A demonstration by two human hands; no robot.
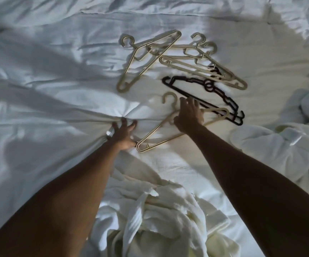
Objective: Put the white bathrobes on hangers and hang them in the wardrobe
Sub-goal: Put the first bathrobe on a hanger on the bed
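**Ana:** Head view is showing both arms reaching out over the bed point(38, 101). Taking the nearest cream hanger point(170, 135) as the landmark, what is lying to its left?

**Ben:** The left hand point(122, 133) is pressing on the duvet, its heel touching the hanger's lower end, fingers point(124, 121) spread and holding nothing.

**Ana:** And on the hanger itself?

**Ben:** The right hand point(188, 115) is settling over its neck, just below the hook, fingers fanned out and not yet curling round it. Beyond the hanger a pile of cream hangers point(177, 56) is lying tangled; just to the far right of it a black hanger point(203, 98) is sitting close by.

**Ana:** The robes?

**Ben:** One white bathrobe point(159, 216) is lying crumpled nearer the person than the hanger, another bathrobe point(283, 149) to its right. No wardrobe is showing.

**Ana:** Handling?

**Ben:** The hanger is probably light and stiff; gripping at the neck seems best. The robes are looking soft, bulky and floppy, so I would be taking hold at the collar and shoulders.
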